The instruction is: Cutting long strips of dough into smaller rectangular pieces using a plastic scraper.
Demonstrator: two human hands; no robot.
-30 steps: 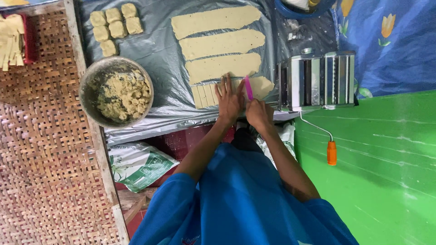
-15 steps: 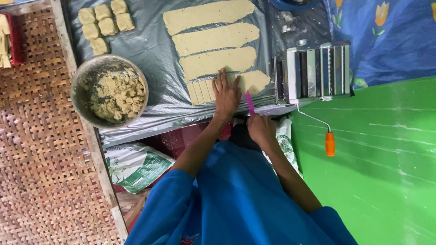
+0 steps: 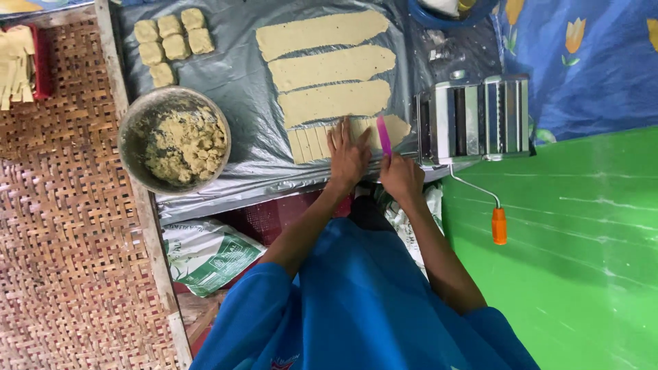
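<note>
Dough sheet (image 3: 394, 127), the nearest of four pale strips laid side by side on a grey plastic cover (image 3: 240, 75), lies at the cover's near edge just beside a metal pasta roller (image 3: 480, 116). Part of the sheet has been sliced into narrow strips (image 3: 312, 144), which sit touching one another at its left end. The left hand (image 3: 348, 154) rests flat on the sheet with fingers spread and open, pressing down where cut and uncut dough meet. The right hand (image 3: 401, 179) has its fingers curled around a pink cutter (image 3: 384, 135), whose blade stands on edge across the sheet just beside the left hand's fingertips.

Three uncut sheets (image 3: 329, 67) lie farther up the cover, roughly parallel and close together. A round metal bowl (image 3: 174, 140) of crumbly dough sits at the cover's left edge, and seven small square dough blocks (image 3: 171, 41) are grouped near the far left corner, apart from the bowl. The roller's crank, tipped with an orange handle (image 3: 499, 226), hangs down over a green surface (image 3: 582, 260). A woven mat (image 3: 62, 226) runs along the left side, with a red tray (image 3: 41, 62) of cut strips at its upper end. A printed bag (image 3: 212, 255) lies below the cover's edge, beside the person's blue sleeve (image 3: 247, 315).
</note>
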